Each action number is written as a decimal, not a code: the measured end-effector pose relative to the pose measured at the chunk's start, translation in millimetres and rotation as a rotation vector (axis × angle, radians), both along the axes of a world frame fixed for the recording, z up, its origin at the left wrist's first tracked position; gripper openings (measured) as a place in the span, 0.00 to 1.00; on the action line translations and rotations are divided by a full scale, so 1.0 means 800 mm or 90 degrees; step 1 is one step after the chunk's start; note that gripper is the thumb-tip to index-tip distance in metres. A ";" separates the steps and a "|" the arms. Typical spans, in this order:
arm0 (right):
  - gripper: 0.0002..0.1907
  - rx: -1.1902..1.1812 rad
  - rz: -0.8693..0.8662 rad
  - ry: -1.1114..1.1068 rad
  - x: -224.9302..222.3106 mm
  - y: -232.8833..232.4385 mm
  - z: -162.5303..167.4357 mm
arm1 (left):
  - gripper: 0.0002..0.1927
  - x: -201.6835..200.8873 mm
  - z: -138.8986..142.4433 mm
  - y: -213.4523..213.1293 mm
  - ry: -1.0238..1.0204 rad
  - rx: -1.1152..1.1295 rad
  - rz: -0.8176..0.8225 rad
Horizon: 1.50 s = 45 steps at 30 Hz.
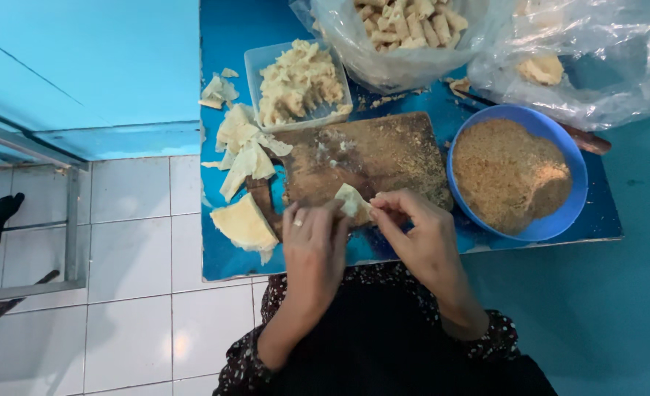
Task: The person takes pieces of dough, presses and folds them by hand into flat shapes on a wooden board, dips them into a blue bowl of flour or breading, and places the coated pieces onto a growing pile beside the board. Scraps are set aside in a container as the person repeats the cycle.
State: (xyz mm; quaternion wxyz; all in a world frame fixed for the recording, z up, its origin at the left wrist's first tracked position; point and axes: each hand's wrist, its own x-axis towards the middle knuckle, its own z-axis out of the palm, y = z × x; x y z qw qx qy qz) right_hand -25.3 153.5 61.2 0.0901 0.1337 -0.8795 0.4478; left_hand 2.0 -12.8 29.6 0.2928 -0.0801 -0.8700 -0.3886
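**Two hands fold a pale wrapper at the near edge of a crowded blue table**

Seen from above, a person's left hand [314, 246] and right hand [416, 235] meet over the near edge of a wooden cutting board [383, 158], the fingers of both pinched narrow on a small pale wrapper [353, 199] held between them, just above the board's near corner. The board lies on a blue table [230, 44], whose near edge runs just under the wrists. To the left of the board, a loose stack of pale wrapper sheets [243, 150] spreads toward the table's left edge, with a larger folded piece [243, 224] near the corner. Behind the board stands a clear plastic tub of pale filling [299, 84], touching its far edge. A blue bowl of brown crumbs [512, 176] sits just beside the board on the right, close to the table's near edge. At the far side, a clear bag of finished rolls [405, 29] and a second crumpled bag [596, 51] crowd the surface. Little bare table shows; white floor tiles [131, 257] lie open at the left.
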 end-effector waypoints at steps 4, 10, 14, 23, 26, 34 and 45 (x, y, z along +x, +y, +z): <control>0.08 -0.004 0.034 0.016 0.000 -0.007 0.004 | 0.12 -0.005 -0.002 0.004 0.020 -0.019 0.001; 0.12 0.110 0.196 0.094 -0.007 0.002 0.011 | 0.09 0.006 0.009 -0.007 0.020 -0.089 -0.017; 0.17 0.143 0.268 0.064 -0.018 0.018 0.022 | 0.10 0.000 0.010 -0.017 0.054 -0.180 -0.047; 0.13 0.176 0.293 0.167 -0.035 0.011 0.020 | 0.08 -0.016 0.006 -0.023 0.018 -0.119 -0.082; 0.08 0.168 0.262 0.128 -0.043 0.008 0.015 | 0.09 -0.018 0.007 -0.020 0.011 -0.120 -0.059; 0.11 0.017 0.094 -0.129 -0.056 -0.009 0.003 | 0.09 -0.026 0.010 -0.017 -0.013 -0.045 -0.027; 0.09 0.166 0.215 0.211 -0.044 0.001 0.002 | 0.07 -0.031 0.012 -0.022 -0.033 -0.050 -0.081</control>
